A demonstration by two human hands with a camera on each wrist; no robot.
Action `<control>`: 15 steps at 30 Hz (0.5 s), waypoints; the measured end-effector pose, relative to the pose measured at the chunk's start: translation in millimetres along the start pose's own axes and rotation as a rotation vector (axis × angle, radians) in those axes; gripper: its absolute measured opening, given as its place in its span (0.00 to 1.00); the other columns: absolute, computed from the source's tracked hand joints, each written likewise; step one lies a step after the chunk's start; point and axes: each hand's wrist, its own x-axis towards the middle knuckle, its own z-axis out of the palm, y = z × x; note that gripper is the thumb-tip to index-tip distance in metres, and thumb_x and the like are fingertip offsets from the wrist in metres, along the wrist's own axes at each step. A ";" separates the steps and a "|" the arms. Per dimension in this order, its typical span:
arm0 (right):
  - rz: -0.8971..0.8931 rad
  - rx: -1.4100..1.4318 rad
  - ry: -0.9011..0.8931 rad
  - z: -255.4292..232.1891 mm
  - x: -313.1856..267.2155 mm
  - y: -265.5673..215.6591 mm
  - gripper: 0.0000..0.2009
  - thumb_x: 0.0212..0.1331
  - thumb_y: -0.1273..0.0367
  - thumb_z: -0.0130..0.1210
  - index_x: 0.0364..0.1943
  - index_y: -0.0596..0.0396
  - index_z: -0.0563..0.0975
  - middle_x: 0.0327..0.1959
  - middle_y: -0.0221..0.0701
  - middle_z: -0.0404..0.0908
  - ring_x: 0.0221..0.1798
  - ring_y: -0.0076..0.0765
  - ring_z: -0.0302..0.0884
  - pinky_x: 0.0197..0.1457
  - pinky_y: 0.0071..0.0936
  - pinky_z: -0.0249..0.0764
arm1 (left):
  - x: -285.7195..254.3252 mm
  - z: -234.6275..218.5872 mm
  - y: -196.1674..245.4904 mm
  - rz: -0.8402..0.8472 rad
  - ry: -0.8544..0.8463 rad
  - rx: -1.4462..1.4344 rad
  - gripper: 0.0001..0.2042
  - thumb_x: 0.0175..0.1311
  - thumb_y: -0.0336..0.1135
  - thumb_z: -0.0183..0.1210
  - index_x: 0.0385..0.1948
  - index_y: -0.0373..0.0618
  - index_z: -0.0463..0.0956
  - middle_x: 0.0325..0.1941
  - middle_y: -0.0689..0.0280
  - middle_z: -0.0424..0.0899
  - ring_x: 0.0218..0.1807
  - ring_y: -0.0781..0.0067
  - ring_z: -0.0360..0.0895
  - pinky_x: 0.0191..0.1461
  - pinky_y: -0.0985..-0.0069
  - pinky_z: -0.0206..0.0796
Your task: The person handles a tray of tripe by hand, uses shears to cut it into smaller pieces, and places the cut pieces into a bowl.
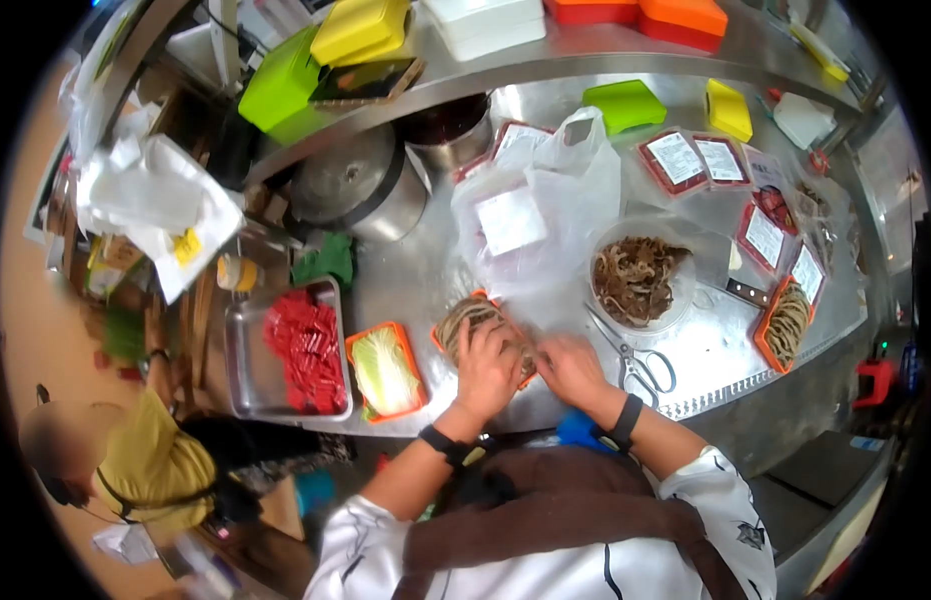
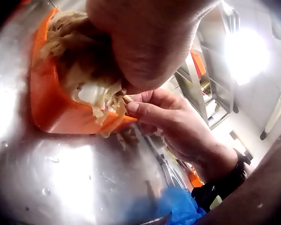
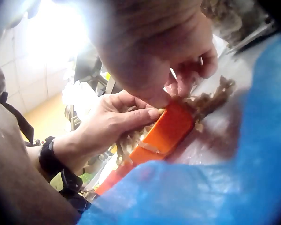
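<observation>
Your left hand [image 1: 490, 365] lies over the strips [image 1: 453, 325] in the orange tray [image 2: 61, 110], its fingers bent across the heap and its thumb held against the near side, close to the tray's corner. Your right hand [image 1: 572, 368] is at the tray's right end, thumb and forefinger closed on loose ends of the strips at the rim. The tray sits on the counter [image 1: 395, 270] right in front of you, and a few strips hang over its edge.

The step in hand looks like gathering and laying the strips into shape. The next move calls for a steady left hand on the heap while your right fingers tuck the stray ends inside the rim; press lightly, since strips this loose could slip out, and too hard a push at one end might tip the tray.

The bowl of brown pieces [image 1: 635, 280] stands beyond your right hand, with the scissors [image 1: 635, 372] just beside it on your side. A second tray of strips [image 1: 787, 325] is well to the right, near the knife [image 1: 748, 291], and the cabbage [image 1: 388, 370] sits in its own tray to the left. Mind the blue plastic [image 2: 178, 201] at the counter's near edge, close under your right wrist.
</observation>
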 end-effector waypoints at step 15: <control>0.190 0.240 -0.041 12.0 3.4 -17.5 0.08 0.60 0.71 0.59 0.42 0.55 0.82 0.31 0.42 0.84 0.35 0.57 0.82 0.38 0.44 0.78 | -2.5 4.9 -8.6 -0.047 0.047 -0.116 0.07 0.48 0.27 0.66 0.30 0.43 0.82 0.50 0.61 0.78 0.64 0.52 0.71 0.74 0.39 0.50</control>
